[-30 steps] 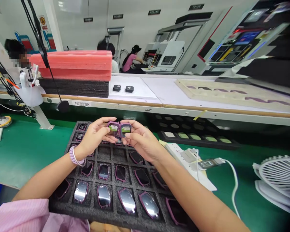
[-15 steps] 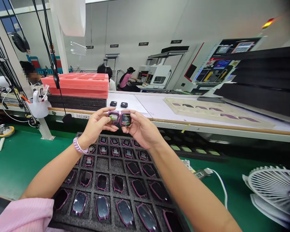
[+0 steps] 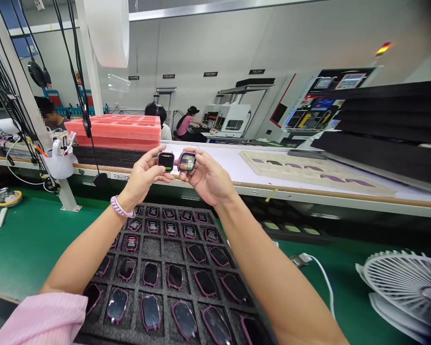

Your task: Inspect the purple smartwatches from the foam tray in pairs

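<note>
My left hand (image 3: 142, 173) pinches a purple-framed smartwatch case (image 3: 166, 161) with a lit screen. Beside it, my right hand (image 3: 210, 175) grips a second smartwatch case (image 3: 187, 162), also purple-rimmed and showing a bright, coloured display. The two cases are held up side by side at shelf height, screens towards me. Below my forearms lies a black foam tray (image 3: 152, 247) with many similar watch cases in its square pockets. In the back rows the screens carry lines of text; nearer ones, like this watch case (image 3: 151, 310), are dark. Two pockets in the middle hold no watch.
Pink foam trays (image 3: 118, 128) are stacked on the shelf at left, near a white pen cup (image 3: 60, 165). A beige tray (image 3: 309, 175) with dark strips lies on the shelf at right. A white fan (image 3: 404, 282) and a white cable (image 3: 326, 282) occupy the right bench.
Both watch screens now show different content, and their tilt has shifted slightly. My hands remain closed on the two cases. The whole view has shifted a little.
</note>
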Demonstrator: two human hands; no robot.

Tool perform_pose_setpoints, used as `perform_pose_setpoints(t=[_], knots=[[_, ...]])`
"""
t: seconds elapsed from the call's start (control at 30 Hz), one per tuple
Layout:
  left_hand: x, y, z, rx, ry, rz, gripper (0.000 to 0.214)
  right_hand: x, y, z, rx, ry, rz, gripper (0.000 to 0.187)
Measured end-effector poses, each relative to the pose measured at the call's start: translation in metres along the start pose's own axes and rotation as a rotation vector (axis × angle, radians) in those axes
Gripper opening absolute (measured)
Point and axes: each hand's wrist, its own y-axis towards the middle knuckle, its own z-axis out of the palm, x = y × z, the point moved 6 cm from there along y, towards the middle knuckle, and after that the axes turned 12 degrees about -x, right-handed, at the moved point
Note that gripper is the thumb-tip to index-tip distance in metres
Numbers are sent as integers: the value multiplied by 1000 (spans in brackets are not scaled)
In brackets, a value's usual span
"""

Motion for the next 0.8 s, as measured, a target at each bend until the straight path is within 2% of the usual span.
perform_pose_setpoints(t=[0.23, 0.5, 0.8], knots=[[-6, 8, -1, 16, 77, 177, 62, 7, -5, 7, 57, -71, -59, 57], [-12, 8, 2, 57, 150, 290, 59, 10, -6, 5, 106, -53, -106, 56], [-11, 4, -2, 3, 168, 283, 52, 10, -9, 2, 102, -69, -103, 56]])
